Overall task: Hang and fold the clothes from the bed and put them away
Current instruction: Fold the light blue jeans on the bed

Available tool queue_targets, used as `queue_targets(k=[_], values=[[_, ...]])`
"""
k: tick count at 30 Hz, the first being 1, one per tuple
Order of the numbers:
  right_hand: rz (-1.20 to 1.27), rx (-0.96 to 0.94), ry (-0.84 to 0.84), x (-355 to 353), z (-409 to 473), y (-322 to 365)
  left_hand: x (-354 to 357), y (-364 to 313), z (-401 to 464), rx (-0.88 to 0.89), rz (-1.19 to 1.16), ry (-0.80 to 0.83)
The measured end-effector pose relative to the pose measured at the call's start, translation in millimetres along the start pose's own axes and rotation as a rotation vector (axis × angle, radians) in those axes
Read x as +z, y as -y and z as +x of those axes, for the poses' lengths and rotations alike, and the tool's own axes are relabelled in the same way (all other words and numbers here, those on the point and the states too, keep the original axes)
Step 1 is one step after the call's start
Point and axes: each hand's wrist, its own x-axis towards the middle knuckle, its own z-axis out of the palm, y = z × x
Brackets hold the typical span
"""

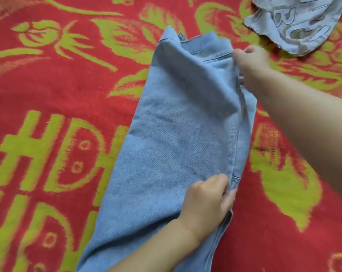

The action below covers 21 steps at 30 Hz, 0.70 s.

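Note:
A pair of light blue jeans (172, 138) lies lengthwise on the bed, folded in half along its length, waistband at the far end. My left hand (207, 201) pinches the right edge of the jeans near the middle of the leg. Farther up, my right hand (248, 61) grips the same edge close to the waistband, lifting the fabric a little into a soft ridge. The lower end of the jeans runs out of view at the bottom.
The bed is covered by a red blanket (48, 99) with a yellow-green flower and letter pattern. A grey patterned garment (295, 22) lies crumpled at the far right, apart from the jeans.

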Motion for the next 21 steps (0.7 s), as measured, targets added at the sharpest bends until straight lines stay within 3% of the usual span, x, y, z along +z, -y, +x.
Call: queue_targets(k=[4, 7, 9, 11, 13, 17, 21], values=[[-0.031, 0.095, -0.098, -20, 15, -7, -2, 2, 5, -0.174, -0.030, 0.055], [0.350, 0.019, 0.017, -20, 18, 15, -8, -7, 17, -0.037, 0.016, 0.010], [0.468, -0.060, -0.011, -19, 28, 20, -7, -10, 25, 0.062, 0.086, -0.070], [0.377, 0.048, -0.080, -25, 31, 8, -1, -11, 31, 0.072, 0.123, -0.017], [0.281, 0.123, -0.140, -27, 38, -21, 10, -11, 36, -0.029, 0.172, 0.202], [0.083, 0.232, -0.242, -28, 23, -64, 29, -17, 31, -0.157, 0.355, 0.453], [-0.230, 0.013, -0.086, -24, -5, -66, 41, -25, 30, -0.145, 0.399, 0.421]])
